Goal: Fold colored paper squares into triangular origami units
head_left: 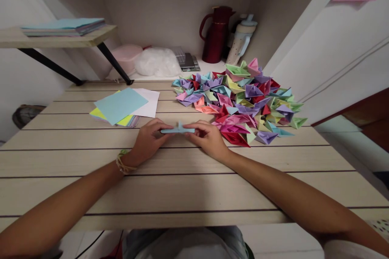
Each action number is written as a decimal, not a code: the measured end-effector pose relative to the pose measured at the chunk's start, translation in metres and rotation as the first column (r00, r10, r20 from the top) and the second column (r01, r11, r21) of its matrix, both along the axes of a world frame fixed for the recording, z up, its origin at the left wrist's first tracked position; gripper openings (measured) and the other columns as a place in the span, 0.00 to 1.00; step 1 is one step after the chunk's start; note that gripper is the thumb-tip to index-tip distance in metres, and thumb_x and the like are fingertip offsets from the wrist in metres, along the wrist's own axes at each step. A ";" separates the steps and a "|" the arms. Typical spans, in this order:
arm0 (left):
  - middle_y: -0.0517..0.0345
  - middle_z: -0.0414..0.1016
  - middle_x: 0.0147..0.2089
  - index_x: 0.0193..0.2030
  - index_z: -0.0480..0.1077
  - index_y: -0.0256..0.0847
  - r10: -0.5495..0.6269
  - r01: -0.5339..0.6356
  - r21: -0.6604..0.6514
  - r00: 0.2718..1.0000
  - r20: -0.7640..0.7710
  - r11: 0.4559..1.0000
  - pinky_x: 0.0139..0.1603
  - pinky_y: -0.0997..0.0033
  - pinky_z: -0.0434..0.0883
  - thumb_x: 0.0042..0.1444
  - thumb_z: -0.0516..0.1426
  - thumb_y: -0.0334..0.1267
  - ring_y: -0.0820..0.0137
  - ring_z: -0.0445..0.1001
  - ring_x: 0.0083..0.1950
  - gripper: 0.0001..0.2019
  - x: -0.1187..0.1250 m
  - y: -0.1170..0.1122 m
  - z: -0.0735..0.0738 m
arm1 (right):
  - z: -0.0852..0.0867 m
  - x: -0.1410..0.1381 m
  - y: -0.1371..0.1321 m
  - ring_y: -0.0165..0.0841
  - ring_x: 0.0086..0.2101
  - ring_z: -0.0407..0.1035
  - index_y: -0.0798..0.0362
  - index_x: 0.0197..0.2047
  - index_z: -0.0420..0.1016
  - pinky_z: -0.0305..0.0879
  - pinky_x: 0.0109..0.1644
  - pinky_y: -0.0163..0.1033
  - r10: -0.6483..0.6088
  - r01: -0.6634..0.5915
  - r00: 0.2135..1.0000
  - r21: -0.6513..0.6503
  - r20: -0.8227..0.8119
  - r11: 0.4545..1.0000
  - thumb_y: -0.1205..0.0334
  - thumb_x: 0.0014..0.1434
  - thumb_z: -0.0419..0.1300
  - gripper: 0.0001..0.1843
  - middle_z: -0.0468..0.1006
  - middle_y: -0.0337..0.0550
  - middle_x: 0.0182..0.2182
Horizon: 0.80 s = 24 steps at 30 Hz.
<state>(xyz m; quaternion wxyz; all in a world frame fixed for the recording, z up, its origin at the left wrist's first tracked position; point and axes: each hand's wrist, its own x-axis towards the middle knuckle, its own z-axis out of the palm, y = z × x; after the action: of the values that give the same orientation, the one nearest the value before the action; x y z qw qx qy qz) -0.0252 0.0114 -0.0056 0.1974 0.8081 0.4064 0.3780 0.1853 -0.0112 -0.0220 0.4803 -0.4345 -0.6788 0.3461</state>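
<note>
Between my two hands is a folded light-blue paper boat (pixel 178 130), held level just above the slatted table, with a small peak sticking up at its middle. My left hand (pixel 151 137) pinches its left end between thumb and fingers. The right end sits in the pinch of my right hand (pixel 209 136). Close to my right hand lies a large heap of folded paper boats (pixel 237 109) in many colours. Beyond my left hand rests a stack of paper sheets (pixel 120 105), blue on top with yellow and white edges showing.
A small raised shelf (pixel 103 42) at the left carries more coloured paper (pixel 62 27). In the back alcove stand a dark red jug (pixel 216 34), a pale tumbler (pixel 242 40), a white plastic bag (pixel 157 62) and a pink container (pixel 126 57). A wall rises on the right.
</note>
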 end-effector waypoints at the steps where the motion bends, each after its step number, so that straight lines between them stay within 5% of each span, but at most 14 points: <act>1: 0.56 0.72 0.32 0.36 0.75 0.42 -0.009 0.009 0.017 1.000 -0.008 1.000 0.35 0.72 0.68 0.49 0.60 0.37 0.71 0.70 0.34 0.07 0.000 0.000 0.001 | 0.001 0.000 0.000 0.25 0.24 0.59 0.53 0.40 0.77 0.56 0.26 0.31 0.000 -0.001 1.000 0.020 0.012 1.000 0.64 0.51 0.61 0.11 0.65 0.37 0.24; 19: 0.54 0.72 0.42 0.35 0.76 0.44 -0.109 0.112 0.166 0.994 -0.023 0.980 0.47 0.67 0.69 0.51 0.58 0.36 0.68 0.71 0.45 0.06 -0.001 -0.002 -0.005 | 0.002 -0.004 -0.005 0.26 0.25 0.61 0.50 0.39 0.78 0.60 0.27 0.32 0.024 -0.029 0.999 0.135 0.040 0.990 0.60 0.50 0.64 0.12 0.67 0.40 0.27; 24: 0.54 0.74 0.40 0.42 0.74 0.44 -0.150 0.149 0.098 0.989 -0.004 0.984 0.44 0.68 0.70 0.53 0.57 0.37 0.69 0.72 0.42 0.10 0.000 -0.004 -0.002 | -0.001 -0.002 -0.004 0.27 0.26 0.61 0.49 0.40 0.78 0.60 0.27 0.32 0.001 -0.008 0.999 0.196 0.036 0.981 0.63 0.53 0.61 0.10 0.67 0.39 0.26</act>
<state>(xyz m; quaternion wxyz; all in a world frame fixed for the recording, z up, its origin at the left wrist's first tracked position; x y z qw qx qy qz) -0.0255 0.0073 -0.0073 0.1858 0.8445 0.3252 0.3829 0.1829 -0.0156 -0.0226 0.5079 -0.3895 -0.7190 0.2707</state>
